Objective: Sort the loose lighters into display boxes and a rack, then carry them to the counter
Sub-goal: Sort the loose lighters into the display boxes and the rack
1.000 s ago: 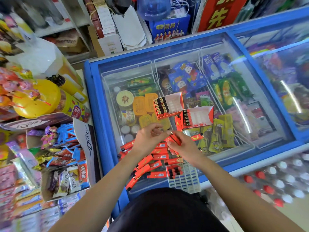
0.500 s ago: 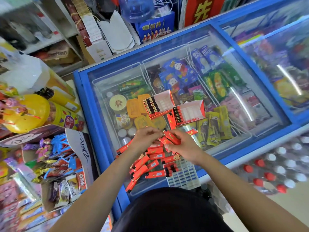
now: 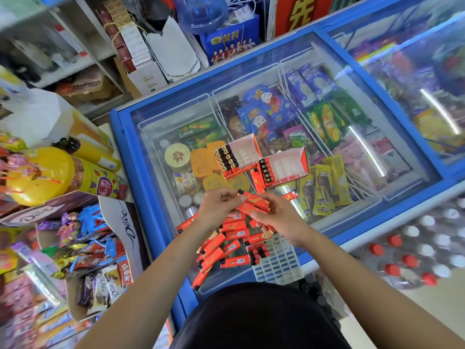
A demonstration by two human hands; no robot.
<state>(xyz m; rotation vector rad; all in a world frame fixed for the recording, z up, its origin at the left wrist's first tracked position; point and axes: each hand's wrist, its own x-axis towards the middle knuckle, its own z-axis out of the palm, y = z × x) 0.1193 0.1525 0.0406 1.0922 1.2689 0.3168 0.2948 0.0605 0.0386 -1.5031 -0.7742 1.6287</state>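
Both hands meet over the freezer lid (image 3: 251, 71). My left hand (image 3: 219, 210) and my right hand (image 3: 279, 220) together hold a small bundle of red lighters (image 3: 254, 203) between their fingers. Below them several loose red lighters (image 3: 221, 244) lie scattered on the glass. Two red display boxes stand beyond the hands: the left box (image 3: 237, 156) has two rows of lighters at its left end, the right box (image 3: 284, 168) has one row. A white plastic rack (image 3: 279, 264) lies at the near edge with a few lighters in its top left corner.
A Dove candy carton (image 3: 125, 230) and a yellow jar (image 3: 37, 175) crowd the shelf to the left. Bottles with red and white caps (image 3: 412, 250) stand to the right of the freezer. Ice creams show under the glass.
My hands have lifted a little off the pile and gathered the lighters into a tighter bundle between them. The camera has shifted; boxes and rack stay put.
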